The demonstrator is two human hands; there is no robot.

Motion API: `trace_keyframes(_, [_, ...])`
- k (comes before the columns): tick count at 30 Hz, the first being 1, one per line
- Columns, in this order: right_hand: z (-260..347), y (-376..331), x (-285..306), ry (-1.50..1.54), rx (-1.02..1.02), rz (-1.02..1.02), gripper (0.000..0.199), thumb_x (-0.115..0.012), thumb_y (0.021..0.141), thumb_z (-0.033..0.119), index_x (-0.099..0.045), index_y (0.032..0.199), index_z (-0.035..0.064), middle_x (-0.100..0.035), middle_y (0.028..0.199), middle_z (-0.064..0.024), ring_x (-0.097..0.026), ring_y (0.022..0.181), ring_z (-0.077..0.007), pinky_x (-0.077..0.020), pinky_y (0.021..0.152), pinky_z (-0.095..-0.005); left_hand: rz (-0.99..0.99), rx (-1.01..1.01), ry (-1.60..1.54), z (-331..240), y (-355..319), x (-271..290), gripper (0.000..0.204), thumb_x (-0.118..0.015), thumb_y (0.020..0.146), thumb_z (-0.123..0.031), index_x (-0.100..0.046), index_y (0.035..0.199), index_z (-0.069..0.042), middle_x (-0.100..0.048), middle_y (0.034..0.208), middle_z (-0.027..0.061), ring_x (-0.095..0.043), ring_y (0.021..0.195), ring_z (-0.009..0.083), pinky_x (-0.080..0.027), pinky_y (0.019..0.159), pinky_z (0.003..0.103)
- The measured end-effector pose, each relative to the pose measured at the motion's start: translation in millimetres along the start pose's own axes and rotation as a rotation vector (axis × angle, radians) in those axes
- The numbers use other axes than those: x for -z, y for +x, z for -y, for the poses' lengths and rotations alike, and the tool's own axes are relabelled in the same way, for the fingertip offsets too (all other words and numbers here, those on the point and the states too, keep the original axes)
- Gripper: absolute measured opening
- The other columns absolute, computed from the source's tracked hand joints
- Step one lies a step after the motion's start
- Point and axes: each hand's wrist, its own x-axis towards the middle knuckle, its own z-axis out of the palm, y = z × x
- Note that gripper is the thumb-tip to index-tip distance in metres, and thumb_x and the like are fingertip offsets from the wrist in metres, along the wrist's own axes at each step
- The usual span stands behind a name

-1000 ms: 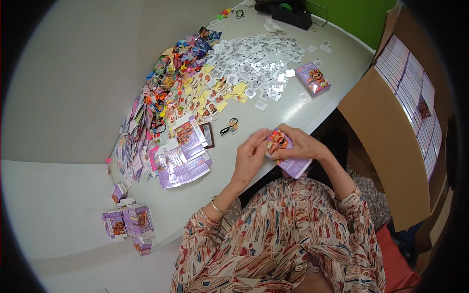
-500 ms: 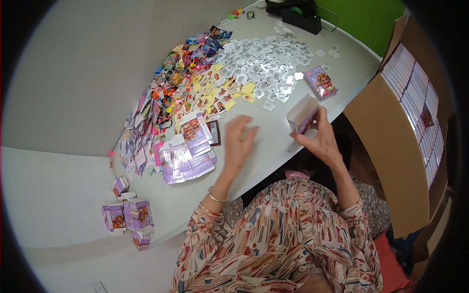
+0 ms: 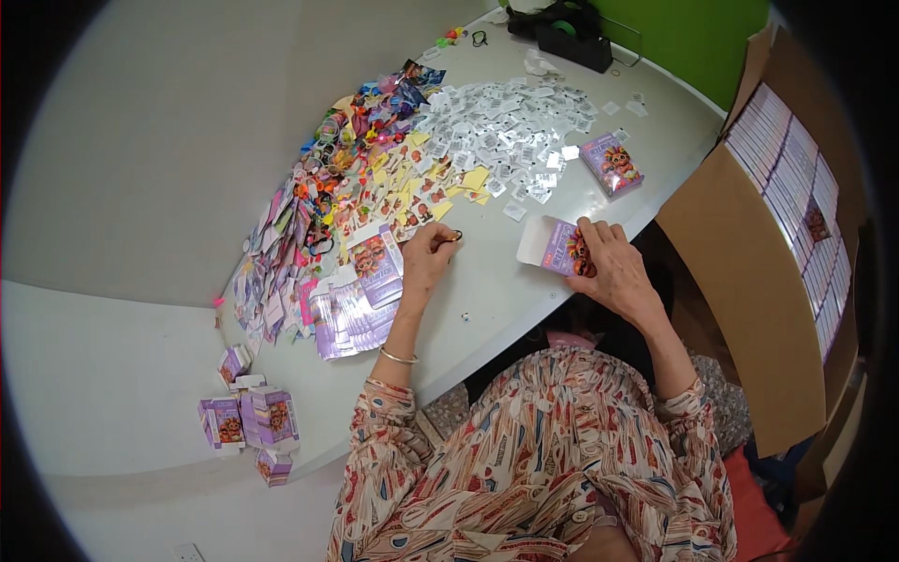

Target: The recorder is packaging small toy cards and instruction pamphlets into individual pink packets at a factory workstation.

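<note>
My right hand (image 3: 613, 272) grips a small purple carton (image 3: 556, 245) near the table's front edge. The carton lies tilted over, its open white-lined end facing left and its printed front up. My left hand (image 3: 429, 260) pinches a small brown-and-gold thing (image 3: 456, 236); only its end shows past the fingertips, so its kind is unclear. Beside that hand lies a fanned stack of flat purple cartons (image 3: 351, 314), with one printed carton (image 3: 375, 267) on top. A filled-out purple carton (image 3: 611, 165) rests beyond my right hand.
Small white packets (image 3: 510, 122), yellow sticker cards (image 3: 417, 192) and colourful trinkets (image 3: 328, 178) are heaped across the table (image 3: 496, 295). Purple cartons (image 3: 267, 417) cluster at the lower left. A tape dispenser (image 3: 573, 47) stands at the back. On the right, a large cardboard box (image 3: 749, 290) holds rows of cartons.
My left hand has closed on the small brown-and-gold thing beside the flat cartons. My right hand has turned the carton printed side up and moved it slightly left and nearer.
</note>
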Motion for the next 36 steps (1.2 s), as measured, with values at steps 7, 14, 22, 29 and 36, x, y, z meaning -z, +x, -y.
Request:
trace_keyframes(7, [-4, -1, 1, -0.009, -0.001, -0.005, 0.078, -0.079, 0.063, 0.021, -0.042, 0.127, -0.0025, -0.054, 0.103, -0.0173, -0.052, 0.095, -0.0340, -0.0471, 0.083, -0.0408, -0.033, -0.038, 0.183, -7, 10, 2, 0.016, -0.067, 0.082, -0.009, -0.061, 0.095, -0.001, -0.062, 0.090, 0.0041, -0.057, 0.078, 0.0126, -0.045, 0.064, 0.026])
trace_keyframes(14, [-16, -2, 4, -0.223, -0.164, -0.047, 0.068, -0.079, 0.061, 0.020, -0.046, 0.117, -0.0017, -0.055, 0.098, -0.0176, -0.055, 0.091, -0.0345, -0.0486, 0.077, -0.0422, -0.098, -0.514, 0.409, -36, 32, -66, 0.033, -0.073, 0.076, -0.019, -0.062, 0.101, -0.001, -0.060, 0.097, 0.0115, -0.054, 0.088, 0.0285, -0.046, 0.077, 0.038])
trace_keyframes(22, [-18, 3, 15, -0.261, -0.133, -0.018, 0.063, -0.080, 0.060, 0.028, -0.052, 0.107, -0.0012, -0.056, 0.095, -0.0166, -0.058, 0.087, -0.0332, -0.0498, 0.073, -0.0410, -0.104, -0.314, 0.467, -37, 35, -96, 0.028, -0.072, 0.073, -0.015, -0.062, 0.096, -0.003, -0.056, 0.099, 0.0122, -0.050, 0.098, 0.0317, -0.041, 0.084, 0.044])
trace_keyframes(29, [-19, 11, 11, -0.271, -0.106, 0.036, 0.061, -0.080, 0.059, 0.035, -0.055, 0.101, -0.0009, -0.058, 0.091, -0.0153, -0.061, 0.084, -0.0316, -0.0510, 0.072, -0.0405, -0.049, -0.156, 0.186, -32, 50, -81, 0.027, -0.067, 0.075, -0.012, -0.063, 0.098, 0.000, -0.065, 0.073, 0.0127, -0.062, 0.069, 0.0269, -0.048, 0.067, 0.035])
trace_keyframes(36, [-18, 11, 6, -0.293, -0.075, 0.016, 0.058, -0.079, 0.061, 0.038, -0.055, 0.096, -0.0006, -0.059, 0.087, -0.0146, -0.064, 0.079, -0.0313, -0.0523, 0.069, -0.0395, 0.013, -0.219, 0.440, -37, 72, -69, 0.029, -0.067, 0.074, -0.016, -0.064, 0.100, -0.002, -0.067, 0.082, 0.0174, -0.064, 0.079, 0.0367, -0.050, 0.076, 0.046])
